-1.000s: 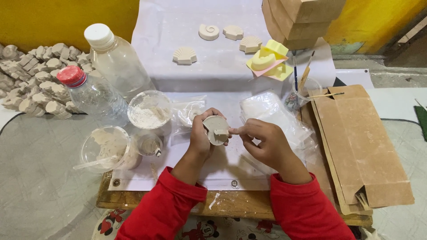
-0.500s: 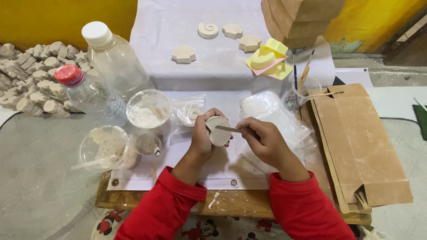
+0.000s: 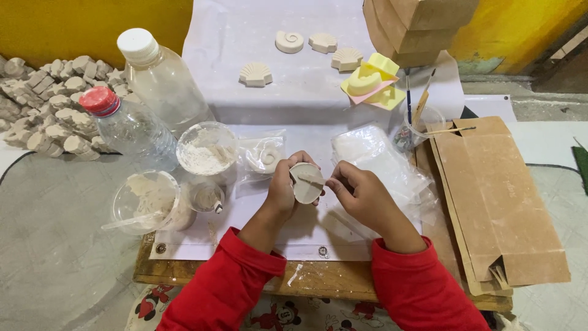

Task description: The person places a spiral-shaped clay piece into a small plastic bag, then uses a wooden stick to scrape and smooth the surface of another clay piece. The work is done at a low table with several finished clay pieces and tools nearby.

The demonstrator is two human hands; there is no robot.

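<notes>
My left hand (image 3: 283, 190) grips a small round plaster piece (image 3: 306, 183) above a white sheet (image 3: 269, 104) on a wooden board (image 3: 318, 279). My right hand (image 3: 361, 196) pinches a thin stick (image 3: 312, 179) whose tip lies across the piece's flat face. Both sleeves are red. Just left of my hands lies a spiral shell cast in a clear bag (image 3: 264, 158).
Cups of white powder (image 3: 205, 150) and paste (image 3: 147, 199) stand at left with two plastic bottles (image 3: 125, 129), (image 3: 159, 73). Shell casts (image 3: 255, 74) and yellow moulds (image 3: 370, 81) lie farther back. Flattened cardboard (image 3: 496, 202) is at right, brushes in a cup (image 3: 416, 119), a cast pile (image 3: 49, 104) far left.
The stick in my right hand has shifted across the face of the plaster piece; my left hand has turned the piece slightly. Everything else stays put.
</notes>
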